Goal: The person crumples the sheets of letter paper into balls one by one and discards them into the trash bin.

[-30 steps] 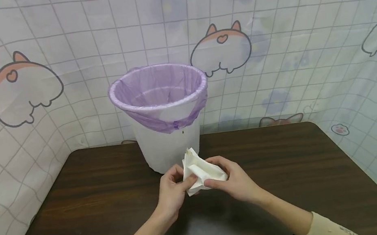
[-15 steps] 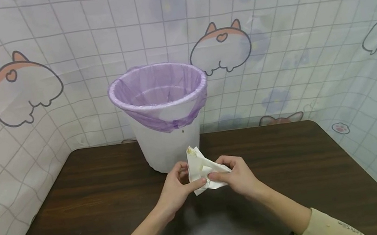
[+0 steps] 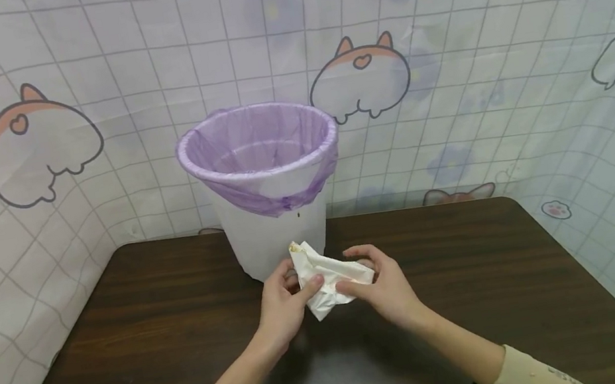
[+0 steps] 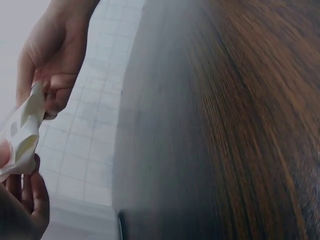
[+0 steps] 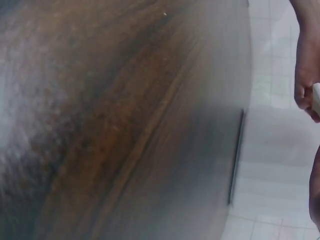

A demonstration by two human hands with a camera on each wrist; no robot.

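Observation:
A crumpled white paper tissue (image 3: 327,279) with a yellowish stain at its upper corner is held between both hands, above the table and in front of the bin. My left hand (image 3: 280,304) pinches its left side, thumb on the near face and fingers behind. On the other side my right hand (image 3: 387,287) pinches the right end between thumb and fingers. In the left wrist view the tissue (image 4: 22,137) spans between the two hands at the left edge. Only a small white corner of it shows in the right wrist view.
A white trash bin (image 3: 276,244) lined with a purple bag (image 3: 285,202) stands toward the back of the dark wooden table (image 3: 145,352). Behind and beside the table hangs a checked cloth (image 3: 147,96) printed with corgis.
The tissue has been turned and shifted in the fingers, its stained corner first swinging right, then back to the left. Both hands still hold it; the bin stays put.

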